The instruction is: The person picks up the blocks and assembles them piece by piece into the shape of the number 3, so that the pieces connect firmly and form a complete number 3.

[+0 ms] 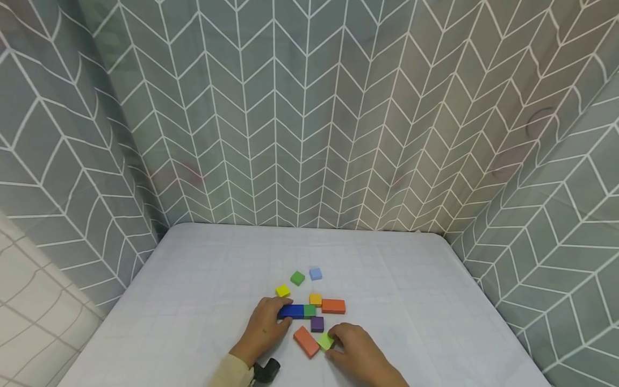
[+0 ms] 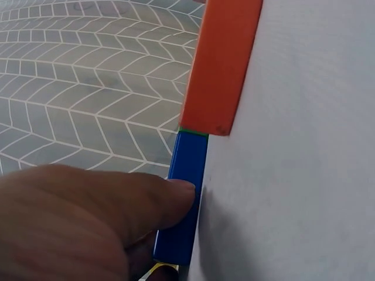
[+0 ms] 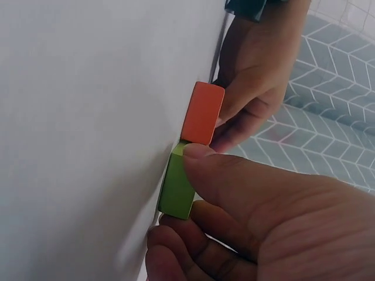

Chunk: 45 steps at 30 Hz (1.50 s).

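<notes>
My left hand [image 1: 265, 326] pinches a long blue block [image 1: 293, 311], the thumb on its near side, as the left wrist view shows. A green block [image 1: 309, 311] touches the blue one's right end. With thumb and fingers, my right hand [image 1: 358, 349] pinches a lime green block [image 3: 177, 181]. That block meets the lower right end of a slanted orange block [image 1: 307, 342]. A purple block [image 1: 317, 324] sits just below the green one. Above it are an amber block [image 1: 315, 300] and, against that, another orange block [image 1: 333, 306].
Beyond my left fingers lies a yellow block [image 1: 282, 291]. Farther back are a green cube [image 1: 297, 278] and a light blue cube [image 1: 316, 274], apart from each other. A white cloth covers the table [image 1: 411, 290]. Patterned curtains [image 1: 290, 134] hang behind and beside it.
</notes>
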Each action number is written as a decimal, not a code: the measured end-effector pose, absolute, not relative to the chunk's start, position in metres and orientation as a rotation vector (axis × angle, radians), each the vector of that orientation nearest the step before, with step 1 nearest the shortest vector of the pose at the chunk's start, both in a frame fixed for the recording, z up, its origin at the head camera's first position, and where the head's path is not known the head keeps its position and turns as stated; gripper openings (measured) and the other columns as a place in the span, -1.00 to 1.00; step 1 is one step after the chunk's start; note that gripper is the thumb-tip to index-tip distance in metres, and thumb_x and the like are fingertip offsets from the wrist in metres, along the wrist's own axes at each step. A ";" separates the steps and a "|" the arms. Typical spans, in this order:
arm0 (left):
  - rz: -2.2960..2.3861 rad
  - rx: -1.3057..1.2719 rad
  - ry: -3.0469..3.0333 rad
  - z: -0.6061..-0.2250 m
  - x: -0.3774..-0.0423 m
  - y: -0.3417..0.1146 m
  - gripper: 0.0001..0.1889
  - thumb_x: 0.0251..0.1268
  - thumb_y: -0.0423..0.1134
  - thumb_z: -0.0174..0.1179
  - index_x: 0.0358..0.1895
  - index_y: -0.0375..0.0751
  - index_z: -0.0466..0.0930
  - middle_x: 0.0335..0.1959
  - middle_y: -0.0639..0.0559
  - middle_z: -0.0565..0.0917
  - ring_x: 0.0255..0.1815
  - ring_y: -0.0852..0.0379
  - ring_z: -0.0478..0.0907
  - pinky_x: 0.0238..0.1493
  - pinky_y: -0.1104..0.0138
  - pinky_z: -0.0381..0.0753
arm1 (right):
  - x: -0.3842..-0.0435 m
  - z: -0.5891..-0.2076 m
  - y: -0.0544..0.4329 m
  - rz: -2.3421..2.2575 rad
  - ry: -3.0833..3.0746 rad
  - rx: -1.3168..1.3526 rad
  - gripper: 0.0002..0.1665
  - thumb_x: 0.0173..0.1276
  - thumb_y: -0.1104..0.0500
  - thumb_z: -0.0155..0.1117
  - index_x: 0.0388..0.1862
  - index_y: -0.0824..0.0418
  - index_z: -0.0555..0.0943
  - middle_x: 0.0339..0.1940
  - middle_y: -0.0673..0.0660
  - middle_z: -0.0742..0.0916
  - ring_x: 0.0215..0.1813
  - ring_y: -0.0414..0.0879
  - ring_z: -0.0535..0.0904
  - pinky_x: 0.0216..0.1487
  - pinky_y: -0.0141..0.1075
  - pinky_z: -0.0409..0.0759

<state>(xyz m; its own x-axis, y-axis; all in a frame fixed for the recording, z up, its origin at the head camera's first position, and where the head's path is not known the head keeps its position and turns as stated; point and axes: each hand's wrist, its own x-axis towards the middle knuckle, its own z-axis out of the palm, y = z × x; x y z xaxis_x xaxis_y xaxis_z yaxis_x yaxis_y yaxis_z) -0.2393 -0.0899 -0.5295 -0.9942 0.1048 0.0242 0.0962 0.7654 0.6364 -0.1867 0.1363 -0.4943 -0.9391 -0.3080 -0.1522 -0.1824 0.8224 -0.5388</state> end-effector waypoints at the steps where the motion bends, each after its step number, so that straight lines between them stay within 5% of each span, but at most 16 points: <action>1: 1.064 0.165 2.936 -0.529 -0.239 -0.090 -0.56 0.16 -0.19 0.44 0.14 -0.07 0.65 0.06 0.09 0.66 0.09 0.09 0.48 0.21 0.04 0.54 | -0.186 -0.494 0.135 -0.788 2.774 -0.385 -0.68 0.15 0.04 0.54 -0.15 0.10 0.71 -0.33 -0.20 0.67 -0.29 -0.29 0.50 -0.13 -0.17 0.64; 45: 1.114 0.234 2.938 -0.529 -0.238 -0.094 -0.63 0.32 -0.13 0.29 0.16 -0.11 0.64 0.07 0.06 0.66 0.08 0.10 0.48 0.18 0.07 0.56 | -0.184 -0.498 0.116 -0.828 2.827 -0.353 -0.66 0.15 0.04 0.55 -0.14 0.12 0.70 -0.44 -0.17 0.57 -0.39 -0.26 0.43 -0.37 -0.35 0.46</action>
